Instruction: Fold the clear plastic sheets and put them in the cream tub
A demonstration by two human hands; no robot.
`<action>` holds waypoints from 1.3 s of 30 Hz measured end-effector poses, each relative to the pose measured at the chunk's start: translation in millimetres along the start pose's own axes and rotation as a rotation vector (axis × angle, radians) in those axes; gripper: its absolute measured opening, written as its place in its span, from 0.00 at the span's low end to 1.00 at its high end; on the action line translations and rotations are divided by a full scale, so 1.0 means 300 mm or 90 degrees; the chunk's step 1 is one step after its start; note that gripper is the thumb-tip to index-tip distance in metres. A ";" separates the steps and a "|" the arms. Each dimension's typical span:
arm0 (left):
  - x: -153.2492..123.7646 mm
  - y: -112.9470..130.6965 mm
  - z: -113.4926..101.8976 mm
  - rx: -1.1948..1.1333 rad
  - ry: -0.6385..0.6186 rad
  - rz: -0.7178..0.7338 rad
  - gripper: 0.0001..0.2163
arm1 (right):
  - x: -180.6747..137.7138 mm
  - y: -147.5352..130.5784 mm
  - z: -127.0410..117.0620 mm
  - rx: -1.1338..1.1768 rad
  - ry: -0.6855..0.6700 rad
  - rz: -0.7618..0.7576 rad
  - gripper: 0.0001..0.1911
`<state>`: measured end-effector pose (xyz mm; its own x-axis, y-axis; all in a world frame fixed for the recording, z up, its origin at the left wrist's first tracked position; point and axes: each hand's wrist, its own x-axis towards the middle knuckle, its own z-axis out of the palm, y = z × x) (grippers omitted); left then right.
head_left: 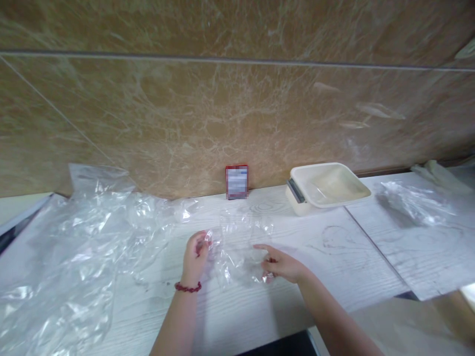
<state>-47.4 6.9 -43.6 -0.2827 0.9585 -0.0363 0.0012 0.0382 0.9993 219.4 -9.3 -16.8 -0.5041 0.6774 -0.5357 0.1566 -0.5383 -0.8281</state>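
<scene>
A small clear plastic bag (pixel 241 247) lies crumpled on the white wood-grain table (pixel 334 267) between my hands. My left hand (pixel 195 257), with a red bead bracelet at the wrist, is closed and pinches the bag's left edge. My right hand (pixel 280 264) grips the bag's right side with curled fingers. The bag is slightly lifted and wrinkled, and nothing shows inside it.
A large heap of clear plastic bags (pixel 74 257) covers the table's left side. A red card (pixel 236 182) leans on the marble wall. A cream scale with a tray (pixel 326 187) stands at the back right, and more clear plastic (pixel 415 202) lies at the far right.
</scene>
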 end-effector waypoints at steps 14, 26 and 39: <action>-0.042 0.029 0.005 0.127 -0.040 0.118 0.10 | -0.017 0.034 0.045 -0.025 0.084 -0.067 0.23; -0.087 -0.010 0.037 0.301 -0.049 0.247 0.14 | -0.022 0.129 0.093 -0.079 0.298 -0.214 0.31; -0.221 -0.028 -0.038 0.561 -0.151 0.408 0.16 | -0.075 0.179 0.120 -0.168 0.435 -0.261 0.29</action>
<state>-39.5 -60.3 -49.5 0.2038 0.8991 0.3874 0.7881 -0.3854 0.4799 208.7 -71.6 -43.2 0.0475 0.9943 -0.0960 0.3092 -0.1060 -0.9451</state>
